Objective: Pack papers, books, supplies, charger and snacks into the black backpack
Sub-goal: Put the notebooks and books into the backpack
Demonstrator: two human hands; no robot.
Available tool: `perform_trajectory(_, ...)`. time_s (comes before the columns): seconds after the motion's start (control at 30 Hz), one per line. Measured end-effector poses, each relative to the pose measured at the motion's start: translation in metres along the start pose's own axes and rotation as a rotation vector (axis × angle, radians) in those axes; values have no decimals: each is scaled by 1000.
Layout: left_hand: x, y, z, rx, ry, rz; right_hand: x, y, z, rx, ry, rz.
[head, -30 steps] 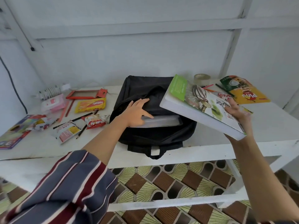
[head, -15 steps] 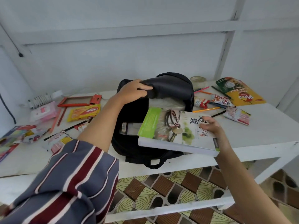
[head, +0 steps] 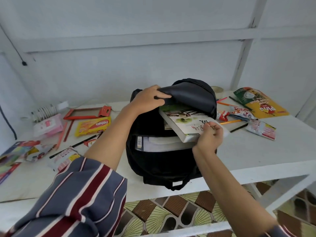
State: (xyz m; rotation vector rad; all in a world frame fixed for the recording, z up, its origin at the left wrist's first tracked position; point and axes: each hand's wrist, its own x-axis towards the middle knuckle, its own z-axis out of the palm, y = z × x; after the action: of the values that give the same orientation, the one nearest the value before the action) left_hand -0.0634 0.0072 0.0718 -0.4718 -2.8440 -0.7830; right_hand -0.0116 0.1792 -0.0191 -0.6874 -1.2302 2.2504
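The black backpack (head: 162, 161) lies on the white table (head: 256, 156) with its mouth facing me. My left hand (head: 150, 98) grips the upper flap and holds it raised. My right hand (head: 209, 137) grips the near corner of a thick book with a green and white cover (head: 184, 124). The book is tilted, its far end under the flap inside the bag. White papers and another book (head: 159, 142) lie in the bag below it.
Left of the bag lie a yellow wafer pack (head: 93, 126), a pink pack (head: 47, 124), pencils, a red frame (head: 85, 112), snack packets and a coiled white charger (head: 46, 110). To the right are snack packets (head: 261, 130), pencils, tape and a green-yellow booklet (head: 261, 104).
My left hand left the papers in the bag and lifted the flap. My right hand brought the book from the right and pushed its far end into the bag.
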Motion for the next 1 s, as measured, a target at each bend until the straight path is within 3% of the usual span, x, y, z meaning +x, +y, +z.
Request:
perform_trajectory(0.1, -1, -1, -3, -29, 11, 16, 0, 6, 15, -229, -121, 112)
perform_trajectory(0.23, -1, -4, -6, -47, 10, 20, 9, -18, -11, -640, -636, 317)
perform_trajectory(0.3, 0, -6, -6, -49, 6, 26, 14, -33, -27, -996, -762, 40)
perform_trajectory(0.4, 1, -7, -6, -58, 1, 25, 23, -42, -34, -1535, -784, -750)
perform_trajectory(0.47, 0, -7, -6, -59, -2, 22, 30, -31, -33, -1655, -951, -945)
perform_trajectory(0.53, 0, -7, -6, -57, -7, 18, 35, -16, -33, -1657, -1066, -978)
perform_trajectory(0.8, -2, -5, -6, -77, -19, 5, 37, 13, -21, -1594, -774, -1295)
perform_trajectory(1.0, -4, -4, -5, -87, -35, -7, 45, 22, 7, -1660, -756, -1190)
